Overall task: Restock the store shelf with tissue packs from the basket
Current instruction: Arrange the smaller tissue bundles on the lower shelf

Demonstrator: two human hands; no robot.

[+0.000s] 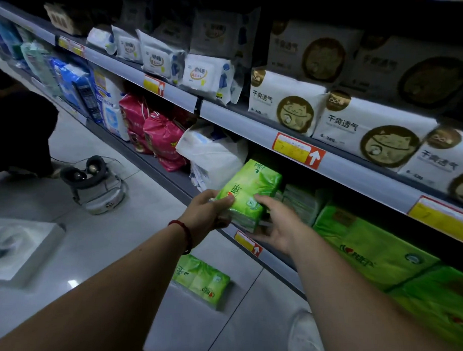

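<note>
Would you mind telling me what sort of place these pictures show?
Most likely a shop aisle: tiered shelves with yellow-and-red price tags on their edges, and a green tissue pack held at one.

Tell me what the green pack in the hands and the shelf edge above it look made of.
Green pack: thin glossy plastic film, judging by its sheen and soft wrinkles; the small bundles inside are probably paper tissue. Shelf edge: smooth pale grey strip with a dull shine, plastic or painted metal; the picture cannot settle which.
</note>
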